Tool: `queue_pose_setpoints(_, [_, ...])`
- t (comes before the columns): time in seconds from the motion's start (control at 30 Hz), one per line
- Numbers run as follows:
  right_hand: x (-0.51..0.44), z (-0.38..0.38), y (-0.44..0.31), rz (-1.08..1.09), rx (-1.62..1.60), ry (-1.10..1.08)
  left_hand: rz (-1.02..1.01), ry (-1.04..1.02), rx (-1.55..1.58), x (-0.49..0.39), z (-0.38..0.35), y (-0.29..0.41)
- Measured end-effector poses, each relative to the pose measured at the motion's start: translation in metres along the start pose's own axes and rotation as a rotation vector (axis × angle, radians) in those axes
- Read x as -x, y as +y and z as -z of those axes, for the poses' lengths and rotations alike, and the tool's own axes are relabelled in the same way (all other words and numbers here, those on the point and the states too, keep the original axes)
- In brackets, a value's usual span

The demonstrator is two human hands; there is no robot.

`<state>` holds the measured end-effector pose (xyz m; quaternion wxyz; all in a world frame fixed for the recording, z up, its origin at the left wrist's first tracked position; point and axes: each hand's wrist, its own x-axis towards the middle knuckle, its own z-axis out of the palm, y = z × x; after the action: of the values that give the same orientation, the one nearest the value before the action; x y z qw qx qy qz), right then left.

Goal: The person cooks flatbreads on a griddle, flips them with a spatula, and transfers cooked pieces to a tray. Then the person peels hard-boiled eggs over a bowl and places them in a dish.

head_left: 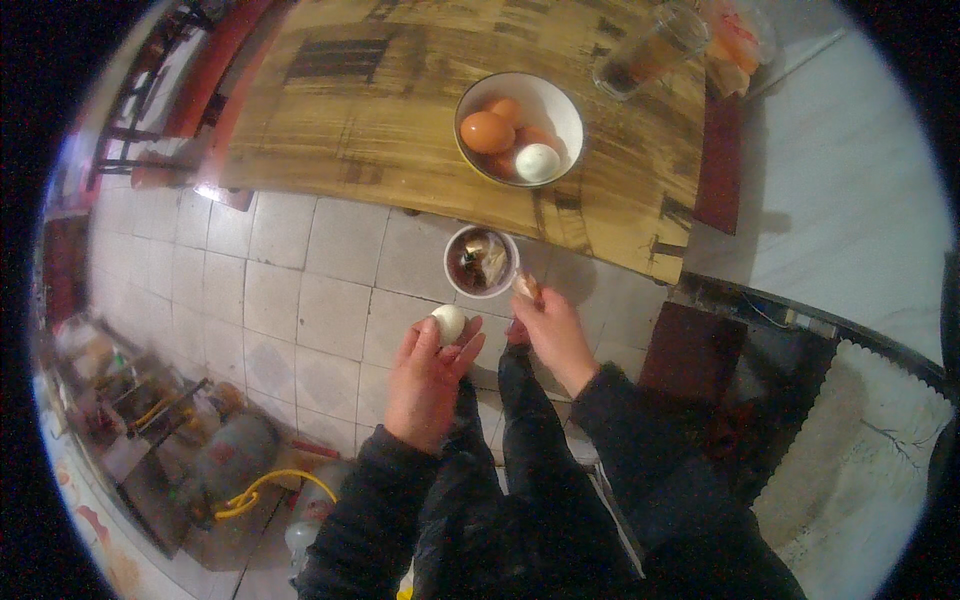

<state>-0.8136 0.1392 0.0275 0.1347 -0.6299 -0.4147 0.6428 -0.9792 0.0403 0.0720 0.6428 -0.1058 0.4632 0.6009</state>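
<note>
My left hand (424, 382) holds a peeled, white boiled egg (449, 322) between the thumb and fingers. In the fingertips of my right hand (556, 334) is a brownish piece of eggshell (527, 285), close to the right rim of a round waste bin (448, 262). Some rubbish and what looks like crumpled plastic lie inside the bin, which stands below the table edge. On the table, a white bowl (574, 127) contains several brown eggs (487, 133) and one white, seemingly peeled egg (538, 162).
The wooden table (360, 135) spans the top of the view. A drinking glass (652, 52) with dark contents is near its right end, beside a plastic bag (739, 37). A grey gas cylinder (238, 450) with a yellow hose (281, 474) is at lower left. Tiled floor (330, 315) lies beneath.
</note>
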Motion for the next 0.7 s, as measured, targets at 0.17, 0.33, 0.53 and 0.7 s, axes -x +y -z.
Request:
queue_pose_setpoints(0.17, [-0.042,0.000,0.016,-0.122,0.453,-0.004,-0.012,0.010,0.050,-0.001,0.015,0.009])
queue_pose_setpoints(0.33, [-0.029,0.006,0.009,0.279,0.966,0.182,-0.007,0.063,0.045,0.001,0.024,0.016])
queue_pose_setpoints(0.53, [0.001,0.006,-0.028,0.531,0.917,0.039,-0.022,0.112,0.012,0.007,0.014,0.024])
queue_pose_setpoints(0.7, [0.027,0.022,-0.089,0.691,0.687,0.026,-0.081,0.068,-0.075,0.013,-0.003,0.036])
